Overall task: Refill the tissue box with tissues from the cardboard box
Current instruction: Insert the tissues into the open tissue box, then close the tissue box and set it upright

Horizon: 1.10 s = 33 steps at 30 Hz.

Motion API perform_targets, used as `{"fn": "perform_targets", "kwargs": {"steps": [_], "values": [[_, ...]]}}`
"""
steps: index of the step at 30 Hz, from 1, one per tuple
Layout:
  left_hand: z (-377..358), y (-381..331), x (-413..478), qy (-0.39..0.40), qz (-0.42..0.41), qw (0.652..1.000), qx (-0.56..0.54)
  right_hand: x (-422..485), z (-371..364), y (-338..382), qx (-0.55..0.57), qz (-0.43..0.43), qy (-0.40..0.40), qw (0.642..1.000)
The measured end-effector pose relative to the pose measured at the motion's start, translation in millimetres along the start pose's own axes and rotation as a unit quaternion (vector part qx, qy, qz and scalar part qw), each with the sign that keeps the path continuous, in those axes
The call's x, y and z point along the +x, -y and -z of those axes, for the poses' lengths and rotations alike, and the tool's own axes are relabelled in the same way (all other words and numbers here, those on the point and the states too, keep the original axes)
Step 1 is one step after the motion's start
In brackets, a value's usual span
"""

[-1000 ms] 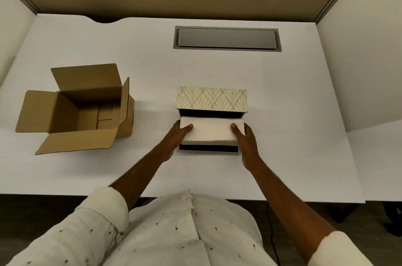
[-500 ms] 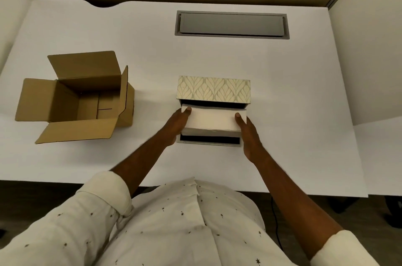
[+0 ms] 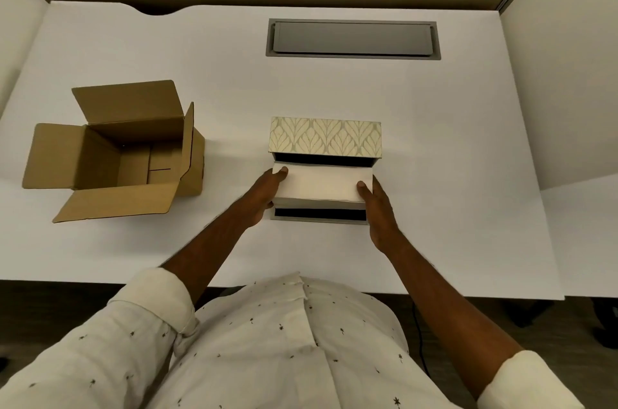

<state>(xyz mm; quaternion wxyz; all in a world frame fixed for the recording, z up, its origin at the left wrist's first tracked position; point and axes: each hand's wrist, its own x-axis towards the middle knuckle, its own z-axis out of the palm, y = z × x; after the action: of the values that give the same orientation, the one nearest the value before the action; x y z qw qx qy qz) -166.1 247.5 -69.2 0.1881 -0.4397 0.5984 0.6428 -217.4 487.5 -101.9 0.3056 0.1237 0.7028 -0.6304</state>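
White tissue stack point(image 3: 322, 184), thick, rectangular, flat top with a faint cream cast toward the middle, layered edge visible along the near side. It sits over the open tissue box point(image 3: 320, 215), centred on the white desk point(image 3: 434, 208), with dark gaps of the box interior showing behind and in front of the stack. Cannot tell if the stack is resting inside or held just above the rim. Box lid point(image 3: 325, 136) stands hinged up at the far side, pale leaf pattern in cream and grey-green.

Left hand point(image 3: 264, 196) clamped on the stack's left end, thumb on top near the far corner, fingers under or along the side. Right hand point(image 3: 379, 208) clamped on the right end, thumb on top. Both gripping the tissues.

Brown cardboard box point(image 3: 113, 154) well to the left of the tissue box, all four flaps open, inside looks bare down to the bottom flaps. Grey cable hatch point(image 3: 352, 39) set in the desk at the far side. Person's white speckled shirt point(image 3: 267, 351) fills the bottom, sleeves rolled.
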Motion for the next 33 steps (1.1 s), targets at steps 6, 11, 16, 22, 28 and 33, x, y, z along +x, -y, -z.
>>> {"fn": "perform_targets", "kwargs": {"steps": [6, 11, 16, 22, 28, 33], "values": [[-3, 5, -3, 0.028, -0.023, 0.999, -0.013, -3, -1, -2, 0.01, 0.007, -0.014, 1.0], [-3, 6, -3, 0.044, -0.031, 0.999, -0.003, -2, 2, -1, 0.009, 0.009, -0.008, 1.0], [-2, 5, -3, 0.043, -0.024, 0.999, 0.001, -3, 2, 0, 0.011, 0.004, -0.013, 1.0], [2, 7, -8, 0.075, -0.02, 0.996, -0.043, -1, 1, 0, 0.023, -0.009, -0.015, 1.0], [0, 6, -10, 0.066, -0.029, 0.997, -0.015, -1, -1, 0, 0.035, -0.02, -0.025, 0.999], [-1, 19, -20, -0.029, -0.115, 0.988, 0.096, 0, 7, 21, 0.001, 0.025, -0.11, 0.994]]}}
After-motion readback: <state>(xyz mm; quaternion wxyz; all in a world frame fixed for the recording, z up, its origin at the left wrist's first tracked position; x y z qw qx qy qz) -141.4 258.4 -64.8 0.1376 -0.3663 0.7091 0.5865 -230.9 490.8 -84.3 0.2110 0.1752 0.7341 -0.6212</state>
